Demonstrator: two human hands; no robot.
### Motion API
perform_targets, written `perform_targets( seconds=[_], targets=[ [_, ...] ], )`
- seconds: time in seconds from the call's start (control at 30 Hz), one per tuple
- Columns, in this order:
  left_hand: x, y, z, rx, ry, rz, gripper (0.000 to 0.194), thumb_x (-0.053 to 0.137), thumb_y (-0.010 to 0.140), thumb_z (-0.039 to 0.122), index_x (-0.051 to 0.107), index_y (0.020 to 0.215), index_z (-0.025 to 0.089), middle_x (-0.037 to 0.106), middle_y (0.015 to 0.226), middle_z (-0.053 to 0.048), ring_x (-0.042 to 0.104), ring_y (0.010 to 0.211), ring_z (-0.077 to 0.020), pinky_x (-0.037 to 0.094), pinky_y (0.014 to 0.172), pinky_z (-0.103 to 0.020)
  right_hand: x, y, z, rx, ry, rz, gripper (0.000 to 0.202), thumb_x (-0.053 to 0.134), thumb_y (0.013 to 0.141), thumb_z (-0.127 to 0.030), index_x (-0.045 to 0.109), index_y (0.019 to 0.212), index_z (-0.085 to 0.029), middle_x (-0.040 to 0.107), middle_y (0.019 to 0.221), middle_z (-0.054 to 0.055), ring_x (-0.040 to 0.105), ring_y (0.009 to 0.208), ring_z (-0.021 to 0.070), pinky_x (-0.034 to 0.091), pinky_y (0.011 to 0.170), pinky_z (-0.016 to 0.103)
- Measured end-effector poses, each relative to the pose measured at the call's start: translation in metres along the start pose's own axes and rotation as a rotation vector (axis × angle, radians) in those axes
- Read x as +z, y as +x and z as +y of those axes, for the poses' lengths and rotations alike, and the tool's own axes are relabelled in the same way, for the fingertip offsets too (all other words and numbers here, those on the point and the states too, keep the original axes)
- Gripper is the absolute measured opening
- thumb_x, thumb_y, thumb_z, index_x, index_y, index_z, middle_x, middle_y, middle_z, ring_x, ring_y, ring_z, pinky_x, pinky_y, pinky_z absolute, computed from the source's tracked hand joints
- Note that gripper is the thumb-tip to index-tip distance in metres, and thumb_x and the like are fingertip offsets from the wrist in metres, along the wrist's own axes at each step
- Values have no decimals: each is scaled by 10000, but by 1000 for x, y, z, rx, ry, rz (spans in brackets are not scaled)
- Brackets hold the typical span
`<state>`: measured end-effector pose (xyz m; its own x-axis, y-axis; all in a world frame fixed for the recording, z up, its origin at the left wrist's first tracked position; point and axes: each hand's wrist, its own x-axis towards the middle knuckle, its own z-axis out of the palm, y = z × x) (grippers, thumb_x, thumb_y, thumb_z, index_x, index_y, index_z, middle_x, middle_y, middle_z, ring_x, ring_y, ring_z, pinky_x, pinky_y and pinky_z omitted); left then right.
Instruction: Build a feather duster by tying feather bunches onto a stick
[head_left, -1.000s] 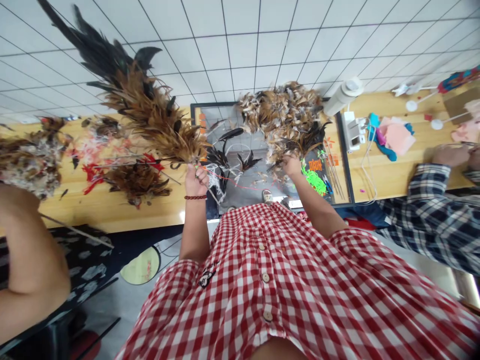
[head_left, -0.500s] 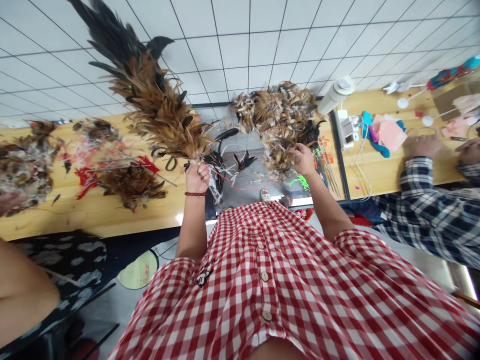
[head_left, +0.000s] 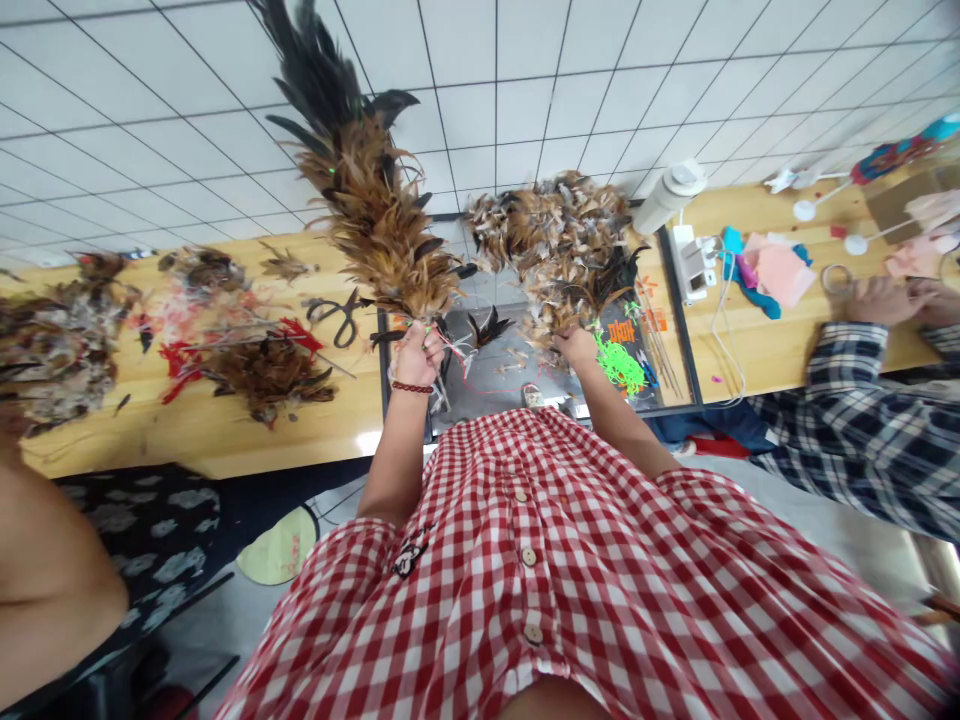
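My left hand (head_left: 418, 355) is closed round the lower end of a long feather bundle (head_left: 382, 230), brown below and black at its tip, which leans up and to the left. A thin red string (head_left: 466, 378) hangs beside that hand. At the near edge of a heap of brown and white feathers (head_left: 566, 225) is my right hand (head_left: 577, 345), its fingers curled down among the feathers. What those fingers hold, if anything, is hidden. Loose black feathers (head_left: 489, 327) lie on the dark tray between my hands.
Bright green strips (head_left: 621, 362) lie right of my right hand. Scissors (head_left: 341, 318), red strips (head_left: 180, 370) and feather piles are on the left. A white bottle (head_left: 670, 195) and a power strip (head_left: 691, 265) stand right. People sit on both sides, one with hands on the table.
The feather bundle and my left hand have moved right, uncovering the scissors. My right hand has come nearer and left along the feather heap, exposing more green strips.
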<state>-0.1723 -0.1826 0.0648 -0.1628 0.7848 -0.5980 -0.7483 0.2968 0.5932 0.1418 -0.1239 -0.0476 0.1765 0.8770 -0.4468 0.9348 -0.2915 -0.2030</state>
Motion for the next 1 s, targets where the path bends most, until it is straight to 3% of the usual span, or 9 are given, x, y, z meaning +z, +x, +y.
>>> perform_targets(
  seconds=[0.13, 0.23, 0.33, 0.4, 0.53, 0.6, 0.7, 0.87, 1.0],
  targets=[
    [5, 2, -1, -7, 1, -10, 352, 578, 1013, 367, 561, 745, 139, 354, 506, 91, 247, 356, -6, 161, 343, -107, -7, 7, 4, -42, 160, -7, 236, 619, 829, -262, 781, 973, -169, 782, 1044, 132, 713, 1007, 263, 524, 876, 331],
    [8, 6, -2, -20, -30, 5, 392, 458, 1064, 351, 550, 747, 139, 348, 510, 88, 233, 351, -7, 158, 342, -111, -15, 5, 3, -157, 547, 42, 223, 657, 744, -238, 729, 944, -172, 770, 953, 76, 688, 892, 207, 536, 845, 314],
    [10, 14, -6, -34, -58, 8, 390, 446, 1067, 364, 549, 764, 142, 350, 518, 89, 237, 350, -9, 154, 337, -113, -22, 4, 0, -159, 940, -134, 192, 676, 717, -284, 690, 869, -167, 750, 882, 68, 620, 699, 153, 531, 702, 290],
    [12, 19, -9, -42, -71, 3, 373, 487, 1051, 386, 548, 773, 145, 353, 524, 91, 245, 351, -6, 155, 336, -112, -28, 4, -2, -109, 997, -212, 185, 702, 710, -330, 676, 802, -172, 732, 807, 66, 575, 633, 146, 510, 636, 288],
    [15, 28, -16, -54, -85, 1, 370, 500, 1046, 386, 539, 765, 148, 358, 520, 89, 244, 349, -7, 159, 330, -111, -38, 2, -14, -118, 913, 18, 202, 758, 685, -355, 681, 783, -196, 685, 691, 20, 594, 686, 168, 505, 655, 280],
    [16, 30, -20, -57, -82, -9, 368, 500, 1046, 377, 541, 762, 148, 359, 520, 87, 243, 351, -8, 163, 330, -109, -44, -3, -28, -180, 983, -1, 236, 756, 712, -384, 704, 817, -179, 685, 694, 20, 583, 665, 153, 491, 635, 270],
    [19, 33, -25, -85, -51, -23, 363, 528, 1035, 383, 546, 761, 145, 351, 525, 87, 247, 358, -7, 160, 334, -109, -55, -17, -59, -297, 1115, -228, 331, 812, 688, -421, 727, 858, -149, 707, 732, 35, 558, 623, 119, 474, 599, 250],
    [23, 36, -31, -99, 13, -70, 355, 514, 1043, 362, 552, 771, 137, 389, 535, 74, 255, 369, -6, 146, 342, -111, -72, -42, -119, -559, 1082, -564, 432, 881, 617, -514, 717, 789, -153, 707, 697, 42, 580, 596, 126, 495, 576, 256],
    [27, 32, -31, -107, 74, -91, 367, 564, 1016, 389, 499, 742, 156, 390, 527, 75, 248, 366, -8, 145, 349, -117, -65, -43, -159, -662, 1021, -527, 403, 914, 564, -444, 706, 796, -189, 734, 777, 24, 634, 700, 154, 553, 685, 288]
  ],
)
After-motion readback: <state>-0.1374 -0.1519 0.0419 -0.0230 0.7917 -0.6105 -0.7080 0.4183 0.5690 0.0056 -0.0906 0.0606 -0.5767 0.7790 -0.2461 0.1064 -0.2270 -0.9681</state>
